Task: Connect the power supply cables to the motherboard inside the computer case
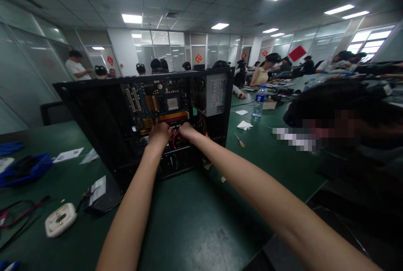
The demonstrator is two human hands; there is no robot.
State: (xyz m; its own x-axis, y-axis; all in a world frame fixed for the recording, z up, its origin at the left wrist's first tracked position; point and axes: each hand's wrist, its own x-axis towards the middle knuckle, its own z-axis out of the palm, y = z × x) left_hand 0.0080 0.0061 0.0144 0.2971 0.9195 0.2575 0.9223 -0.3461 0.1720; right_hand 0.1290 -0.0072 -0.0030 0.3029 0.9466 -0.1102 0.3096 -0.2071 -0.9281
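Observation:
A black computer case point(143, 79) stands on the table, its open side facing me. Inside it show a motherboard point(162, 95) with slots and a grey heat-sink square, and a power supply point(216, 95) at upper right. My left hand point(160, 134) reaches in below the memory slots, its fingers curled. Close beside it, my right hand point(188, 131) is also closed. Red and black cables point(175, 137) run between the two hands. Both sets of fingertips are hidden, so whatever they grip cannot be made out.
A screwdriver point(239, 141), a water bottle point(260, 101) and papers point(244, 125) lie or stand right of the case. On the left are a blue tray point(40, 166), a white device point(61, 220) and cables point(25, 216). A person's head point(330, 99) leans in close at right.

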